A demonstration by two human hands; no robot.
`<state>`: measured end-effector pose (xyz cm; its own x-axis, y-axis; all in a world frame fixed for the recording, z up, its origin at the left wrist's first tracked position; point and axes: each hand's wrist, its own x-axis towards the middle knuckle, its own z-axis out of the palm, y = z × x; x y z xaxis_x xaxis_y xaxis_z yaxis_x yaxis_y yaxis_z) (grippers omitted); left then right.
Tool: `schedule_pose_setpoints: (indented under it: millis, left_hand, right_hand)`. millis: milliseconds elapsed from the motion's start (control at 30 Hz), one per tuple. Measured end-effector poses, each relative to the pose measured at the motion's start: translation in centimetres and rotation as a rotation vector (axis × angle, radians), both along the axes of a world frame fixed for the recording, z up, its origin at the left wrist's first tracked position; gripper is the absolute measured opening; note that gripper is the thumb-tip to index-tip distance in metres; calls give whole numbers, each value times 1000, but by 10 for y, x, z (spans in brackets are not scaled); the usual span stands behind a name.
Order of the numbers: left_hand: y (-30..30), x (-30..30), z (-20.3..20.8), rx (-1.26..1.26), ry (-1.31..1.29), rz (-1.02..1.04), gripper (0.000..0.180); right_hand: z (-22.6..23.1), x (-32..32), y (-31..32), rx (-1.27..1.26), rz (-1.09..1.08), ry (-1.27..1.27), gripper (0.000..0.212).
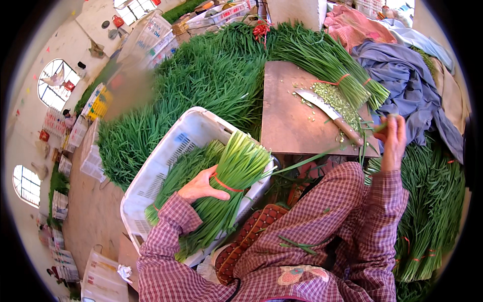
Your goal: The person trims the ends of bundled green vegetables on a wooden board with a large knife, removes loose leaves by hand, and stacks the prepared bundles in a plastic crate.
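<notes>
My left hand (204,186) is wrapped around a bundle of garlic chives (244,161) tied with a red band. The bundle leans over a white plastic crate (135,194), where other chives lie. Raised at the right, my right hand (394,135) has its fingers pinched on a thin chive leaf, which seems to stretch back toward the bundle. On the brown board (287,116) between my hands and the far pile rests a knife (322,106) with a wooden handle. Chopped chive ends (329,93) are scattered beside its blade.
Two banded chive bundles (352,83) lie at the board's far right. A large heap of loose chives (201,75) spreads behind the crate. Blue-grey cloth (402,75) is piled at the right, above more chives (427,216). Another white crate (103,279) stands at lower left.
</notes>
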<state>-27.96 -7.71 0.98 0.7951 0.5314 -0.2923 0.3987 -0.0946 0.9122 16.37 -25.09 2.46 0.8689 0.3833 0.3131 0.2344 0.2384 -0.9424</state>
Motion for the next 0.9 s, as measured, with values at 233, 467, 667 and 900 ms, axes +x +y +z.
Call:
schedule_pose_setpoints:
  millis: [233, 467, 667, 900]
  left_hand:
    - [1, 3, 1, -7, 64, -10, 90]
    - [10, -40, 54, 112, -15, 167, 93]
    - [19, -126, 141, 468, 147, 372, 90]
    - [50, -183, 115, 923, 837, 453, 96]
  right_hand:
    - [3, -86, -5, -616, 233, -966, 51]
    - [17, -163, 33, -374, 608, -827, 46]
    - [-4, -162, 45, -382, 724, -741, 35]
    - [-13, -159, 46, -460, 791, -700, 28]
